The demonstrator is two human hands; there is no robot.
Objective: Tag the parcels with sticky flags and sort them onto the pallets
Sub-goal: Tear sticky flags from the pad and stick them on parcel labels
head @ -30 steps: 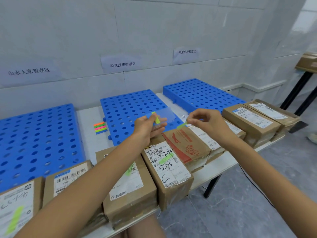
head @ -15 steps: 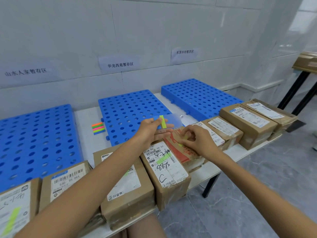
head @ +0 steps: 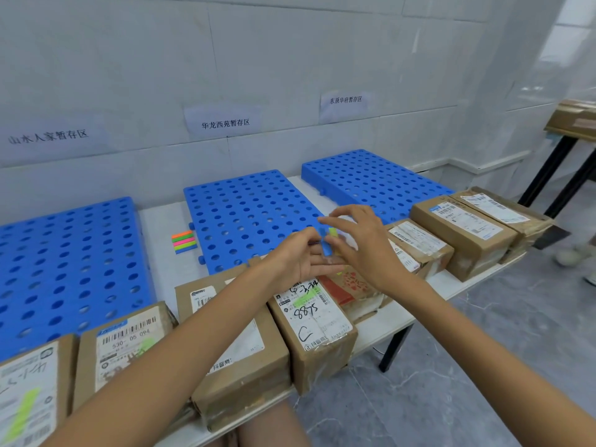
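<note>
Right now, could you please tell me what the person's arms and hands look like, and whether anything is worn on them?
Both forearms are bare to the edge of the picture: no sleeves show. The left hand and the right hand wear no gloves, and I can see no rings, watch, bracelets or wristbands. There are no markings, straps or cables on either arm. Fingernail detail is too blurred to tell.

The right hand has left the parcel for the flag sheet.
</note>
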